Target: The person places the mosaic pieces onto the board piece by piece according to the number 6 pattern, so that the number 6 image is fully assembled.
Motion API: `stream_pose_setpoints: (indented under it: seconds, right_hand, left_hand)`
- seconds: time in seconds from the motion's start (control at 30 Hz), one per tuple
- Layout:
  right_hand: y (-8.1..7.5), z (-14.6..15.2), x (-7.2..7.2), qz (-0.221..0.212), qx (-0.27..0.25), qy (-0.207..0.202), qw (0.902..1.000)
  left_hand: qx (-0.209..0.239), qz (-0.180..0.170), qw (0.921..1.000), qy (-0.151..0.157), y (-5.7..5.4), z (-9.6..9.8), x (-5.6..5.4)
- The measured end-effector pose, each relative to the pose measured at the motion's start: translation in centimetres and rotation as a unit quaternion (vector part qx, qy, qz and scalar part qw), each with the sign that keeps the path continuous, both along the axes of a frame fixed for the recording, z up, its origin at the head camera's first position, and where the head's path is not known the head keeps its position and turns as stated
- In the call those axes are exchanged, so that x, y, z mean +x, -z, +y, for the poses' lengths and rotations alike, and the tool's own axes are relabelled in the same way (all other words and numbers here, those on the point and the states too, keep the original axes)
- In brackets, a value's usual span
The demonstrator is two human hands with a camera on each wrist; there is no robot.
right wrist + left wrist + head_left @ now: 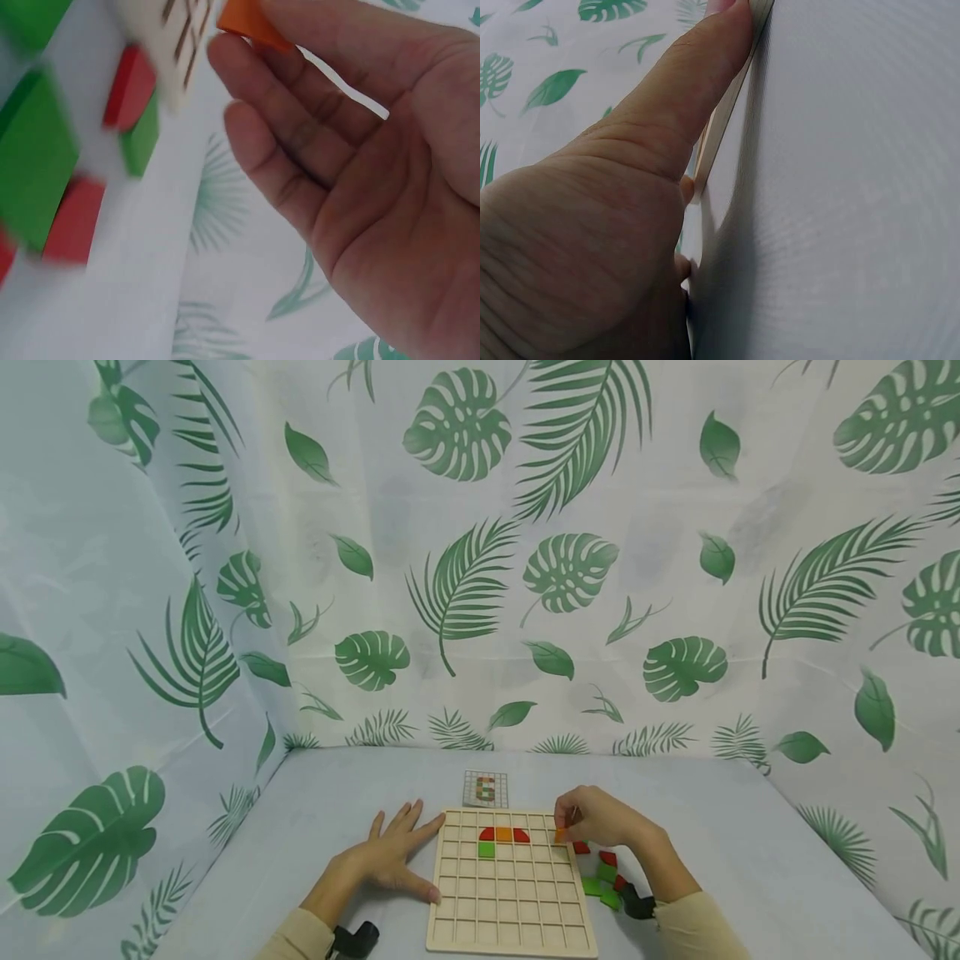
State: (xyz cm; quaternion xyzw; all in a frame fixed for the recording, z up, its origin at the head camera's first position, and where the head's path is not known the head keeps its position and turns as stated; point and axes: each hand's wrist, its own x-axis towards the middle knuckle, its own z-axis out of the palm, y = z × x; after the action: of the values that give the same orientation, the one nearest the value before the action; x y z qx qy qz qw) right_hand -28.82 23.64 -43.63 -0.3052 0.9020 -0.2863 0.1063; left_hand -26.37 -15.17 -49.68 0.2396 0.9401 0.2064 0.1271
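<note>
near the far right corner of the gridded board (506, 890), the right hand (597, 817) is pinching an orange piece (559, 835), grip narrow; the left hand (392, 853), fingers spread, is touching the left edge; green pieces (592, 886) are lying just rightward.

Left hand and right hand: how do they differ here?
The left hand has its fingers spread, while the right hand pinches an orange piece.
The left hand touches the left edge of the board; the right hand is by its far right corner.
Both are bare, below beige sleeves.
</note>
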Motion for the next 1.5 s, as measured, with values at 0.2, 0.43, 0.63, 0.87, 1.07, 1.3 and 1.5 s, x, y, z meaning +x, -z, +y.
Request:
stream_pose_setpoints:
  seconds: [0.2, 0.43, 0.63, 0.87, 1.07, 1.3, 1.5]
  right_hand:
    - [-0.6, -2.6, -0.4, 0.026, -0.022, -0.012, 0.9993]
    - [-1.0, -6.0, -0.3, 0.015, -0.05, -0.038, 0.9979]
    - [-0.5, -8.6, 0.2, -0.001, -0.045, -0.072, 0.9964]
    - [0.4, -9.4, 0.7, 0.022, -0.056, -0.065, 0.9961]
    - [0.7, -9.5, 1.0, 0.02, -0.056, -0.064, 0.9962]
    - [1.0, -9.6, 1.0, 0.025, -0.058, -0.068, 0.9957]
    - [1.4, -9.9, 0.9, 0.029, -0.053, -0.074, 0.9954]
  left_hand:
    - [0.0, 0.002, 1.0, 0.004, 0.1, 0.0, 0.0]
    - [0.001, 0.005, 1.0, 0.001, -0.1, 0.0, 0.0]
    - [0.002, -0.002, 1.0, 0.003, -0.2, 0.0, 0.1]
    - [0.0, -0.005, 1.0, 0.002, -0.2, 0.0, 0.0]
    - [0.002, -0.005, 1.0, 0.003, -0.2, 0.0, 0.1]
    - [0.002, -0.005, 1.0, 0.0, -0.2, 0.0, 0.1]
    - [0.002, -0.008, 1.0, 0.0, -0.2, 0.0, 0.1]
